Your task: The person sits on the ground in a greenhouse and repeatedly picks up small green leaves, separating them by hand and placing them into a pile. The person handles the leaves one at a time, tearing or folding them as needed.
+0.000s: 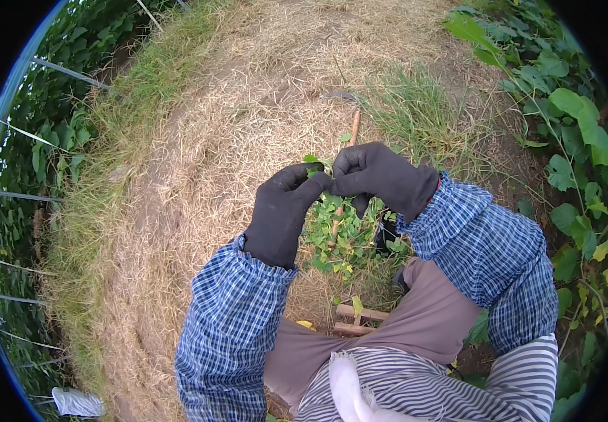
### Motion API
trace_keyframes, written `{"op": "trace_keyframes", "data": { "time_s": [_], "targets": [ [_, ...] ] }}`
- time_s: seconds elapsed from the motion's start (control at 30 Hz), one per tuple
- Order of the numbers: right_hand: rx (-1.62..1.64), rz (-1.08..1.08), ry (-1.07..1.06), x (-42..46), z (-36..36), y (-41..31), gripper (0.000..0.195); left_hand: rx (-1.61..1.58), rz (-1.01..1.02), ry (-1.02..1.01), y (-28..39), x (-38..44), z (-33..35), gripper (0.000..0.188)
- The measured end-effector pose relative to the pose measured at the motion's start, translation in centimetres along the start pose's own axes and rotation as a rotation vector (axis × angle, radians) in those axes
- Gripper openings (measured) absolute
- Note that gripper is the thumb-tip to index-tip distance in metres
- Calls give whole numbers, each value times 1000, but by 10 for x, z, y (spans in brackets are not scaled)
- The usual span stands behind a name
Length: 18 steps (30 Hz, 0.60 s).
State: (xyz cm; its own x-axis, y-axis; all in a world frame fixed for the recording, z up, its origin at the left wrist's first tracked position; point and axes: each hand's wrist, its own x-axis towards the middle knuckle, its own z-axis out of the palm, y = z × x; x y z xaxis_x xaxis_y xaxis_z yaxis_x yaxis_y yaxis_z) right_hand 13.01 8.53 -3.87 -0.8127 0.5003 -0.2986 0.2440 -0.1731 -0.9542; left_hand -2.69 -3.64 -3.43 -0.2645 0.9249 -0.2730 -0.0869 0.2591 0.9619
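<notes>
In a dark glove, my left hand [288, 208] pinches a small green leafy sprig [312, 164] between thumb and fingers. My right hand [380, 176], gloved alike, meets it at the fingertips, its fingers closed at the same sprig; how much of the stem it grips is hidden. Below both hands a heap of cut green leaves [349, 237] lies on the ground. A sickle with a wooden handle [355, 126] and a curved metal blade [339, 95] lies beyond my right hand. Another length of wood shows among the leaves.
Dry straw [219, 132] covers the ground ahead. A low wooden stool or frame [354, 328] stands between my legs. Leafy vines [567, 174] grow close on the right. Grass and trellised plants line the left, with a pale plastic sheet or bag [77, 402] at the lower left.
</notes>
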Motion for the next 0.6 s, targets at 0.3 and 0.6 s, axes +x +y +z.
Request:
{"op": "trace_keyframes", "data": {
  "time_s": [0.3,0.6],
  "targets": [
    [-3,-30,-82,0,1,3,16,-288,-16,36,2,-2,2,54],
    [14,2,-85,-1,-1,1,15,-45,13,88,5,-5,6,34]
  ]
}}
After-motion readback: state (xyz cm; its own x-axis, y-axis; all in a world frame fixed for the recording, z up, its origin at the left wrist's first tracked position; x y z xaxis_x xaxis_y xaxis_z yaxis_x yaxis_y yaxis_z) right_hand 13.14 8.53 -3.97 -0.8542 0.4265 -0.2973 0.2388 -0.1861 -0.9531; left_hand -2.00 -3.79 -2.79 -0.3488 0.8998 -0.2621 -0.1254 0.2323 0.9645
